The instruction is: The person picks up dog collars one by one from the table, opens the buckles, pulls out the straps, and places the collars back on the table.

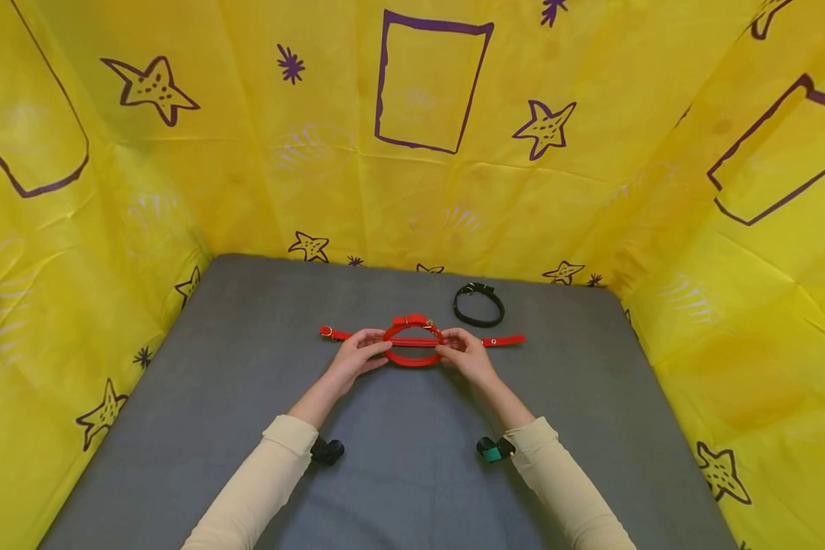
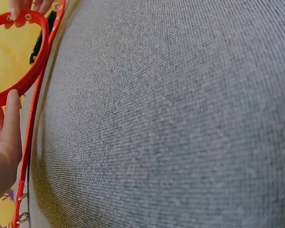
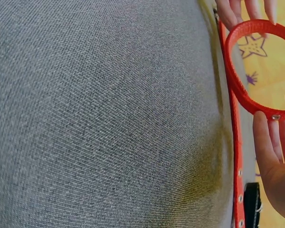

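one left grip (image 1: 354, 357) and right grip (image 1: 469, 357) pinch the round red fabric collar (image 1: 414, 362); uneven loosening could drop it onto the straight red fabric strap (image 1: 505, 341).

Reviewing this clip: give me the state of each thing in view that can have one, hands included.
Red looped collar: closed into a ring, held between both hands
Red strap: unfastened, laid out straight on the gray table
Black collar: closed into a ring, lying on the table
Left hand: pinching the loop's left side
Right hand: pinching its right side
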The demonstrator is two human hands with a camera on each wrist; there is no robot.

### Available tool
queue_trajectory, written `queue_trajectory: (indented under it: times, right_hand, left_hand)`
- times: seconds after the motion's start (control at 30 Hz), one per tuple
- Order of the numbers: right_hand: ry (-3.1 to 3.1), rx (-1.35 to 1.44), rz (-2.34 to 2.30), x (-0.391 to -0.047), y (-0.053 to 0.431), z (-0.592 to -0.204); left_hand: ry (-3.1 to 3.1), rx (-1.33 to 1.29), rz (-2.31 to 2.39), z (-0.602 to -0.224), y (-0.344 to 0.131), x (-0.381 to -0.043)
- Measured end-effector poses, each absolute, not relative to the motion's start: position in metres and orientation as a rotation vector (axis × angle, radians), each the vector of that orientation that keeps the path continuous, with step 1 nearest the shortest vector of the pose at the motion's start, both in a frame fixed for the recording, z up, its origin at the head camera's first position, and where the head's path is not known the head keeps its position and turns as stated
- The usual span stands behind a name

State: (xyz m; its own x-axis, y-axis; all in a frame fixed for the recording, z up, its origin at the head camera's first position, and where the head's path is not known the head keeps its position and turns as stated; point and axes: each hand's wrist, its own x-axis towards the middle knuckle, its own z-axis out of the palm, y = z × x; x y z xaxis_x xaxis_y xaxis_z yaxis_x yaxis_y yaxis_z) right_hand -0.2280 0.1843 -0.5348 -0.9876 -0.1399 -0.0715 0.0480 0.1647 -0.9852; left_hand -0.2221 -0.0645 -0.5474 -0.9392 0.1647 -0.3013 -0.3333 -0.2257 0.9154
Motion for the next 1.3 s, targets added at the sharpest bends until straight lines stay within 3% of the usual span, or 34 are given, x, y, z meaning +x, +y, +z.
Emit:
queue_trajectory:
  times: [0.3, 0.63, 1.3]
  right_hand:
    - [2.262, -0.084, -1.952, -0.225, 0.185, -0.531]
    - [2.393, -0.21, -1.823, -0.211, 0.183, -0.497]
    - [2.471, -0.293, -1.741, -0.21, 0.185, -0.494]
  left_hand:
    - [1.705, -0.204, 2.232, -0.548, -0.063, -0.221]
    - [1.705, -0.188, 2.235, -0.552, -0.061, -0.218]
    - [1.888, -0.123, 2.173, -0.548, -0.064, -0.216]
